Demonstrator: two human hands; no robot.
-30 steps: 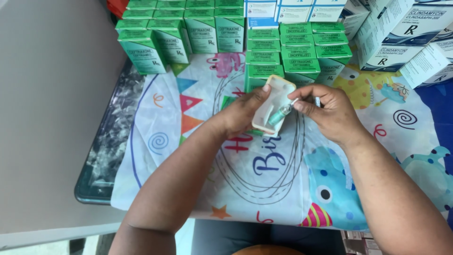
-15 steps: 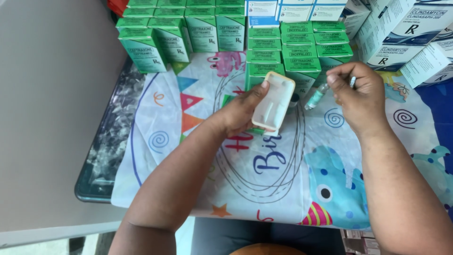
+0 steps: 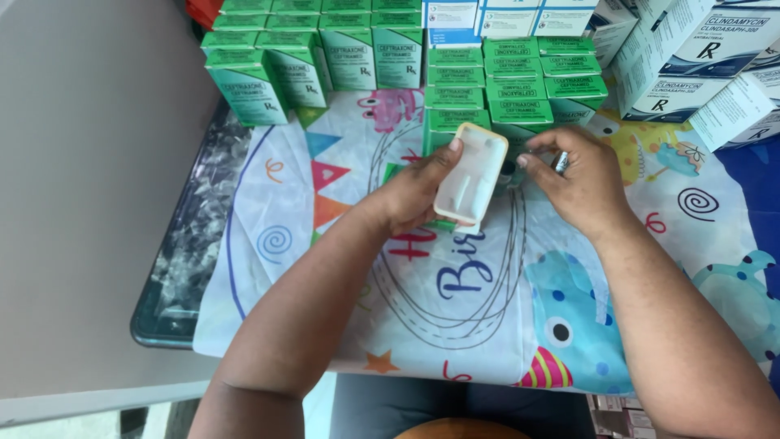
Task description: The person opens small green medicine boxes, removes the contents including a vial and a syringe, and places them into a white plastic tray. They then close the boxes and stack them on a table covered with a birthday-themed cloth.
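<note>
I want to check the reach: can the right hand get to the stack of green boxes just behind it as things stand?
Probably yes: the right hand is beside the stack of green boxes with nothing between, though its fingers already pinch a small item.

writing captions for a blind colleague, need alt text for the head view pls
A left hand holds a pale plastic tray while the right hand pinches a small item beside it, over a colourful party tablecloth with stacked green boxes behind.

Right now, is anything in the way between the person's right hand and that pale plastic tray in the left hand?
Nothing visible. The right hand is just beside the pale rectangular plastic tray that the left hand holds, with only a narrow gap between them above the printed party cloth.
</note>
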